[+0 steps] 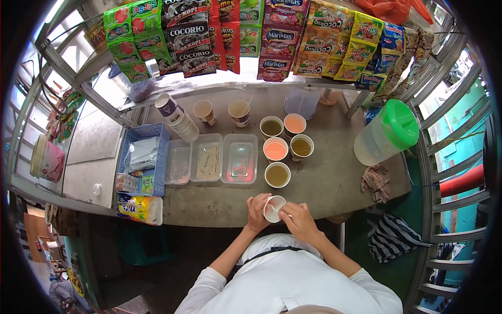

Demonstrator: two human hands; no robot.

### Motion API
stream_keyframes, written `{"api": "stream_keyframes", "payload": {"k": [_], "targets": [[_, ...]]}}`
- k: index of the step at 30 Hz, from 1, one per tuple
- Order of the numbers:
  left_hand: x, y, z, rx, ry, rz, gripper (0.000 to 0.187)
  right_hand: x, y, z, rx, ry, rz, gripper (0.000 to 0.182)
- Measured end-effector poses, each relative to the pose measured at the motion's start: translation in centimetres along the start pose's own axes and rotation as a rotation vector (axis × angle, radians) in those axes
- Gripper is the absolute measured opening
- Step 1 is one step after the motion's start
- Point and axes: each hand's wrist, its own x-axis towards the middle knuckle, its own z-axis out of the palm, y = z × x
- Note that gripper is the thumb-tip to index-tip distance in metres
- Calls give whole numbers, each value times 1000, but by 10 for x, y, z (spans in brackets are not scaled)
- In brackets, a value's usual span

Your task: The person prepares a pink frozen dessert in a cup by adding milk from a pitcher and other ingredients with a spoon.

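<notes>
At the counter's front edge, my left hand (257, 212) is wrapped round a paper cup (272, 215). A little pink shows inside the cup, with what looks like a white plastic spoon (275, 208). My right hand (298, 220) pinches the spoon's handle at the cup's right rim; the fingers partly hide it. Just behind stand several filled paper cups: a greenish-brown drink (277, 176) nearest, a pink drink (275, 149) and a darker brown one (301, 147) beyond it, then more pink and brown at the back.
Three clear plastic tubs (239, 179) sit left, beside a stack of paper cups (180, 121) and a blue basket (166, 157). Two more cups (204, 111) stand behind. At right are a green-lidded jug (377, 137) and a cloth (375, 183). Drink sachets (280, 48) hang overhead.
</notes>
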Motion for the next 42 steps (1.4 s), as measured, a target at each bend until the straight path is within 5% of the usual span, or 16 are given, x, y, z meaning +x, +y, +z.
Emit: {"api": "stream_keyframes", "payload": {"k": [14,26,42], "targets": [[-11,-10,5,-128,34,-37,67,-12,-10,2,-70,-94,-11,17],[-4,-4,0,-86,43,-4,64,-13,-12,10,-43,105,76,16],[0,-4,1,-64,40,39,58,-12,-11,9,-42,117,64,17]]}}
